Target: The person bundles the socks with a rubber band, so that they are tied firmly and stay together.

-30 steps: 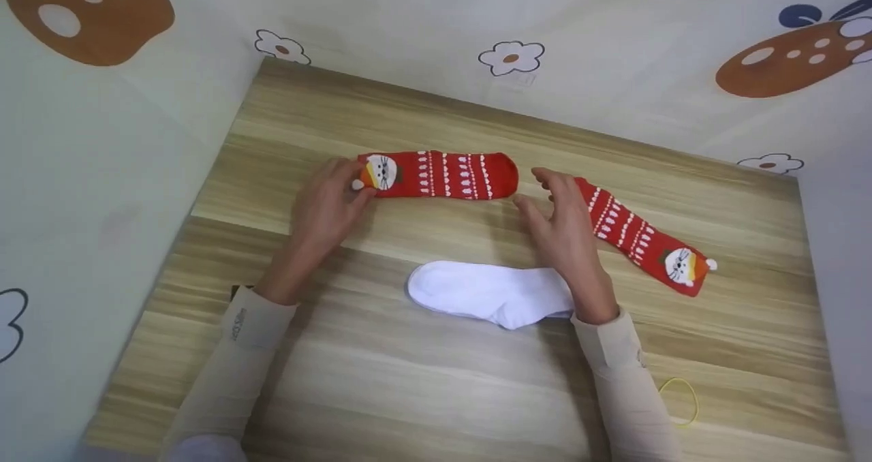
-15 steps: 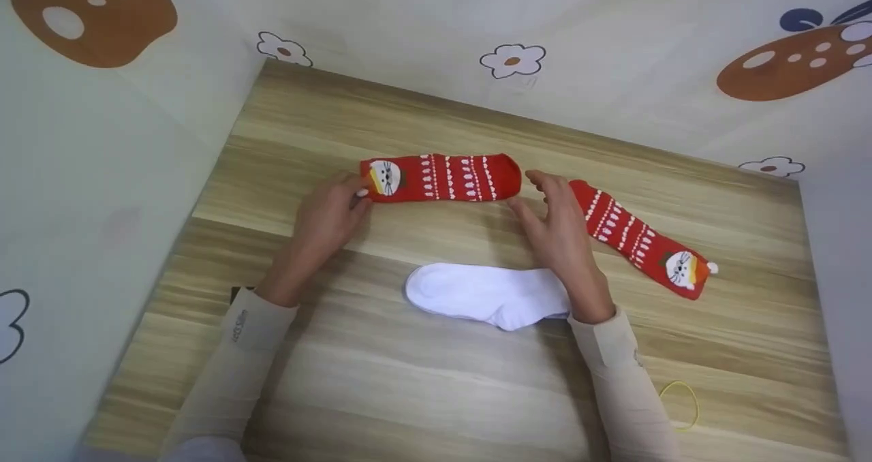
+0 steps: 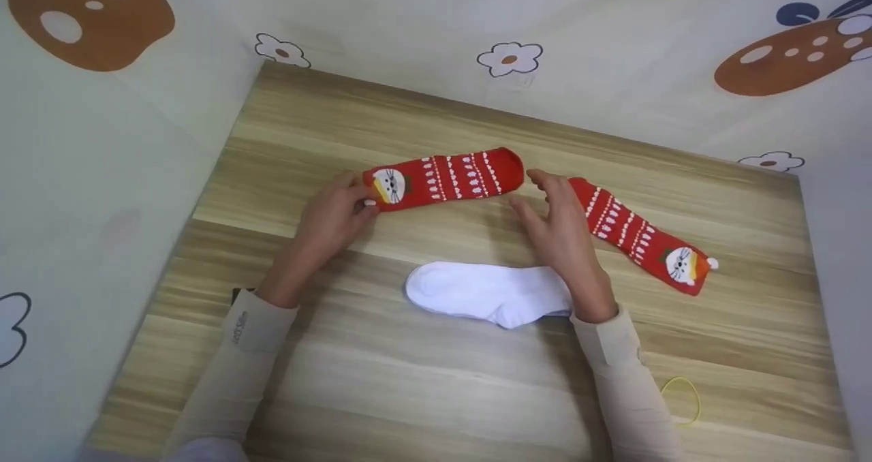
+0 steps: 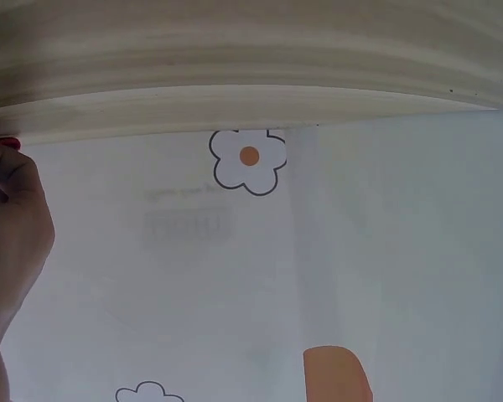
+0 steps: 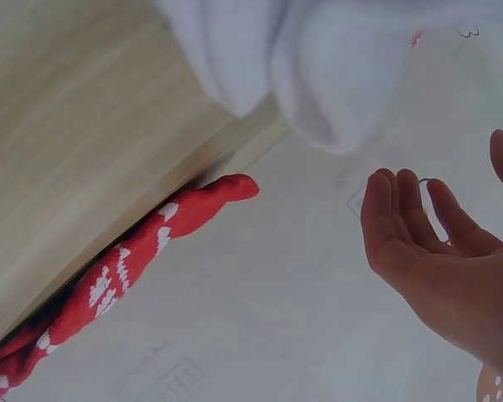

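Observation:
My left hand (image 3: 337,211) pinches the cuff end of a red sock (image 3: 449,178) with white rows of pattern and a white whiskered animal face. That sock lies slanted on the table, its toe pointing right. In the left wrist view the left hand (image 4: 15,213) is at the left edge, with a sliver of red at its fingertips. My right hand (image 3: 562,227) is near the sock's toe, fingers relaxed and holding nothing. A matching red sock (image 3: 637,234) lies right of it, its toe partly behind the hand. In the right wrist view the right hand (image 5: 440,251) hangs loosely curled.
A white sock (image 3: 484,293) lies nearer the person, its right end under the right wrist; white cloth (image 5: 318,67) fills the top of the right wrist view. A thin yellow band (image 3: 696,401) rests on the wooden table (image 3: 409,394) by the right sleeve. Patterned walls (image 3: 409,33) enclose the table.
The left hand has shifted the cuff of its red sock slightly right and toward the person, so the sock now slants with its toe higher. The right hand has barely moved.

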Demonstrator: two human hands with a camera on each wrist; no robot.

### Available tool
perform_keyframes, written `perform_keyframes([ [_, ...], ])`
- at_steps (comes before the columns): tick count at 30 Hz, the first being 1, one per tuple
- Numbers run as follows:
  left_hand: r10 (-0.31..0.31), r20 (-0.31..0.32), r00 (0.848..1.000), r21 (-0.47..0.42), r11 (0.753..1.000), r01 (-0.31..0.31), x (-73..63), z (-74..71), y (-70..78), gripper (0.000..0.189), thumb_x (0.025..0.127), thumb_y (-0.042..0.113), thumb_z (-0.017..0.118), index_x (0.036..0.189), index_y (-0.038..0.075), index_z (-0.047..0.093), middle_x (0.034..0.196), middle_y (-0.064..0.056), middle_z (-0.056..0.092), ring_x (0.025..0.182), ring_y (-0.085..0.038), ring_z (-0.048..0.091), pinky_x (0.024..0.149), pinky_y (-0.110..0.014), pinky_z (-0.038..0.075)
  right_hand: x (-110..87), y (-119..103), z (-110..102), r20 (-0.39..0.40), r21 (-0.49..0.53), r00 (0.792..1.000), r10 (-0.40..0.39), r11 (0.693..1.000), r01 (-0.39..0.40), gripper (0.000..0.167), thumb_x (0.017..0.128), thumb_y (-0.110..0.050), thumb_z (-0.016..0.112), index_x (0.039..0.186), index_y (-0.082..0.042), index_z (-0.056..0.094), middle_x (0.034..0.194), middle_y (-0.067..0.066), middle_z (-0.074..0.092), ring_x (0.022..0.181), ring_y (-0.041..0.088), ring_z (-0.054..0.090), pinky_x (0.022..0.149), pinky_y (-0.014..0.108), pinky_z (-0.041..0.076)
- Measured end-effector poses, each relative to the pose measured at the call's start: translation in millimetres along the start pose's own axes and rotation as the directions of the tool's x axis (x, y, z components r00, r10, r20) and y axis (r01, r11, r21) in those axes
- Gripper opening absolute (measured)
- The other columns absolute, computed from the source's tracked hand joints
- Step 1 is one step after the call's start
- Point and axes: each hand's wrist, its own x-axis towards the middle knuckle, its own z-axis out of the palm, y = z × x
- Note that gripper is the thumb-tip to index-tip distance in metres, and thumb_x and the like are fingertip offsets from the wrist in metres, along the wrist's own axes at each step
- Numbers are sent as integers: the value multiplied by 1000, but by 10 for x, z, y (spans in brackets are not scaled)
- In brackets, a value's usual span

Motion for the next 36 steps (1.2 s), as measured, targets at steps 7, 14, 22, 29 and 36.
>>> perform_keyframes([
  [7, 85, -24, 996, 11, 996, -85, 14, 21, 0, 23, 94, 18, 75, 112, 5, 76, 151, -5, 52, 141, -27, 43, 114, -51, 43, -29, -30, -40, 7, -15, 1000, 16, 1000, -16, 57, 100, -33, 68, 150, -11, 50, 148, 11, 55, 138, 30, 51, 113, 53, 44],
  [14, 89, 37, 995, -49, 995, -88, 15, 24, 28, 26, 97, 19, 68, 117, 4, 76, 150, -4, 58, 142, -27, 46, 115, -52, 43, -38, -70, -41, 3, -35, 1000, -2, 999, 2, 55, 99, -29, 69, 148, -9, 53, 148, 12, 56, 141, 30, 50, 116, 54, 41],
  [22, 132, 87, 987, -19, 991, -131, -42, 70, 102, 25, 97, 22, 67, 116, 8, 78, 141, -8, 61, 135, -28, 49, 113, -51, 45, -77, -59, -22, 21, -49, 1000, 17, 999, -16, 56, 99, -30, 69, 149, -12, 52, 149, 11, 55, 141, 30, 49, 115, 54, 42],
  [29, 172, 124, 977, 1, 985, -173, -72, 116, 167, 22, 96, 18, 68, 115, 13, 78, 137, -7, 62, 131, -28, 52, 110, -51, 47, -74, -38, 14, 42, -56, 999, 27, 998, -25, 55, 99, -30, 70, 148, -11, 53, 148, 13, 55, 140, 31, 50, 114, 55, 44],
  [36, 200, 138, 970, 1, 979, -202, -78, 120, 192, 20, 97, 14, 69, 115, 14, 79, 134, -8, 62, 131, -28, 52, 111, -50, 47, -67, -37, 43, 79, -68, 996, 28, 997, -22, 55, 100, -30, 68, 148, -10, 52, 149, 14, 54, 140, 32, 49, 115, 55, 43],
])
